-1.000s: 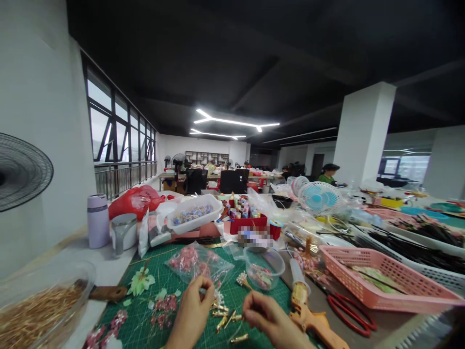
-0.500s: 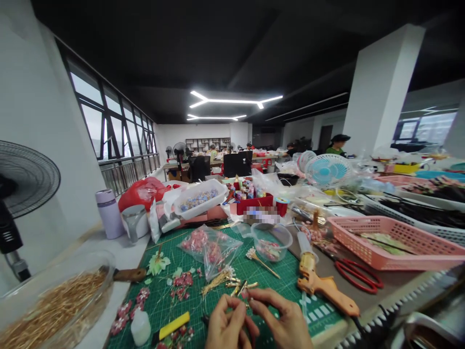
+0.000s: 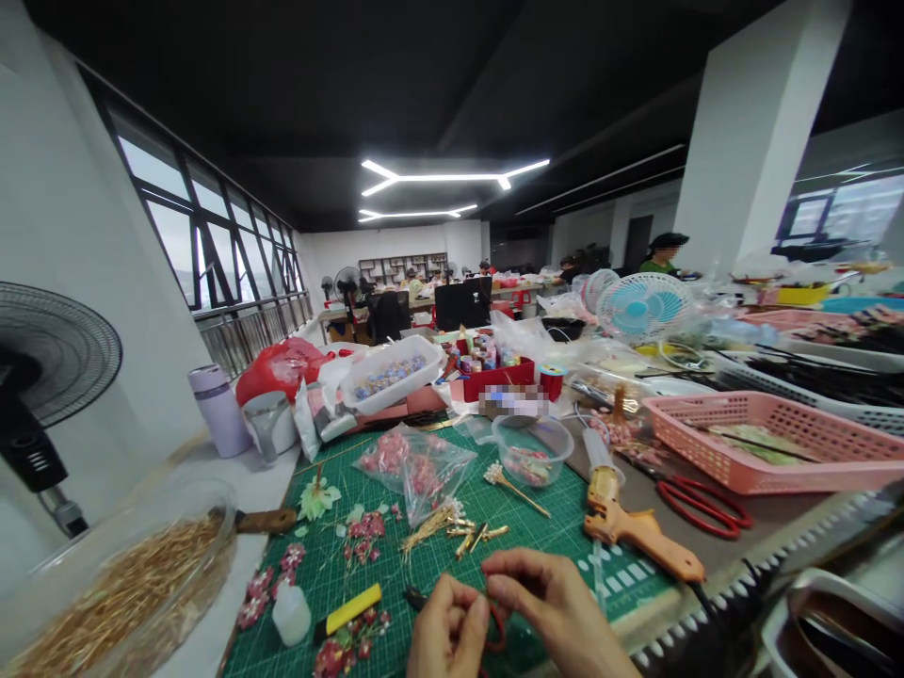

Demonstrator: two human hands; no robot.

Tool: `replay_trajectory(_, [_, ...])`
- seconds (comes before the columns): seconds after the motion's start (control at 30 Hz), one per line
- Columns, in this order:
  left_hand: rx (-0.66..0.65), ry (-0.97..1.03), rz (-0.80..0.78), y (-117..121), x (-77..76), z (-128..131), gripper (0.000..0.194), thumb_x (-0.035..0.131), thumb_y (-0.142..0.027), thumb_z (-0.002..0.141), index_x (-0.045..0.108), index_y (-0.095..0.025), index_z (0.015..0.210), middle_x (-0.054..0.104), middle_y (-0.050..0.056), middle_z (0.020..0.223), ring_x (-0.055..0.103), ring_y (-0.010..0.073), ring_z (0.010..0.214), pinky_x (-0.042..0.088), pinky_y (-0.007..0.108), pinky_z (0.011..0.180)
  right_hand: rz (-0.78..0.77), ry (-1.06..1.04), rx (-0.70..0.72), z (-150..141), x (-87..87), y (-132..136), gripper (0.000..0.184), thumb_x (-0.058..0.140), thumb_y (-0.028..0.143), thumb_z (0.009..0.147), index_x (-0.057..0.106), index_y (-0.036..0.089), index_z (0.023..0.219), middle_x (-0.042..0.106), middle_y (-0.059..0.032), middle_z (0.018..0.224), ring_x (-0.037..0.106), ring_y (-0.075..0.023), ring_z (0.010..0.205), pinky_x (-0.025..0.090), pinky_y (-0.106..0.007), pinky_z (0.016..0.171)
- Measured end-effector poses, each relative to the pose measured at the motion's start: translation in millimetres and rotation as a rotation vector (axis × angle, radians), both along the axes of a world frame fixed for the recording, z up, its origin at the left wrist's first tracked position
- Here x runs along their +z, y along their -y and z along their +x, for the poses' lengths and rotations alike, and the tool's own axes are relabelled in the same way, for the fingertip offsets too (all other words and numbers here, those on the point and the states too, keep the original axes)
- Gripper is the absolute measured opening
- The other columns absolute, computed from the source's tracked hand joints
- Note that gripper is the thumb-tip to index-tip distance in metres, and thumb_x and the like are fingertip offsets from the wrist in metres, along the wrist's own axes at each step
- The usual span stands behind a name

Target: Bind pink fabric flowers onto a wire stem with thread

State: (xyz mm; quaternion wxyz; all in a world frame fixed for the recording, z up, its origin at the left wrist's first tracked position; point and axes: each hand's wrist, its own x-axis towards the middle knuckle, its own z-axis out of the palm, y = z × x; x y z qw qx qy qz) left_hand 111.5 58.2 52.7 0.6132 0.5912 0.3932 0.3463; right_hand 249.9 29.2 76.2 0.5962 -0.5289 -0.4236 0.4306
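At the front of the green cutting mat (image 3: 331,556), my left hand (image 3: 448,629) is closed in a pinch, thumb against forefinger. My right hand (image 3: 547,603) pinches right beside it, the fingertips nearly meeting. Whatever lies between the fingertips is too small to make out. A tool with red handles (image 3: 496,629) and a dark tip lies beneath the hands, partly hidden. Just beyond are gold-coloured pieces (image 3: 480,539) and a bundle of thin gold stems (image 3: 432,525). Pink flower clusters (image 3: 363,537) lie to the left, near a yellow-handled tool (image 3: 353,610) and a small white bottle (image 3: 291,614).
An orange glue gun (image 3: 639,541) and red-handled scissors (image 3: 702,507) lie right, before a pink basket (image 3: 664,438). A clear bowl (image 3: 557,443) and a bag of pink flowers (image 3: 416,466) stand behind. Left is a tub of gold stems (image 3: 134,593). A person (image 3: 660,259) sits far off.
The camera view has shifted slightly, moving the table's contents in the picture. Both hands stay pinched close together; the fingertips sit a little lower, and more of the red-handled tool beneath shows.
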Motion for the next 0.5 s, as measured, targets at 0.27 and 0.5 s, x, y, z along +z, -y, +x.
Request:
replay_trajectory(0.27, [-0.17, 0.198, -0.345, -0.4, 10.3, -13.6, 0.06, 0.068, -0.074, 0.048, 0.046, -0.022, 0.069, 0.025, -0.018, 0.034, 0.011, 0.0028, 0.034, 0.011, 0.02, 0.042, -0.079, -0.149, 0.049, -7.0, 7.5, 0.9, 0.036, 0.083, 0.047, 0.046, 0.073, 0.017, 0.061, 0.06, 0.0021, 0.043, 0.053, -0.011, 0.043, 0.042, -0.023, 0.047])
replay_trajectory(0.5, [-0.097, 0.148, -0.285, 0.7, -0.4, -11.4, 0.061, 0.068, -0.074, 0.045, 0.049, -0.02, 0.064, 0.038, -0.013, 0.036, 0.015, 0.0015, 0.031, 0.01, 0.02, 0.04, -0.074, -0.163, 0.061, -9.7, 6.9, -0.2, 0.032, 0.085, 0.045, 0.046, 0.074, 0.018, 0.06, 0.063, 0.002, 0.047, 0.054, -0.0108, 0.042, 0.044, -0.023, 0.045])
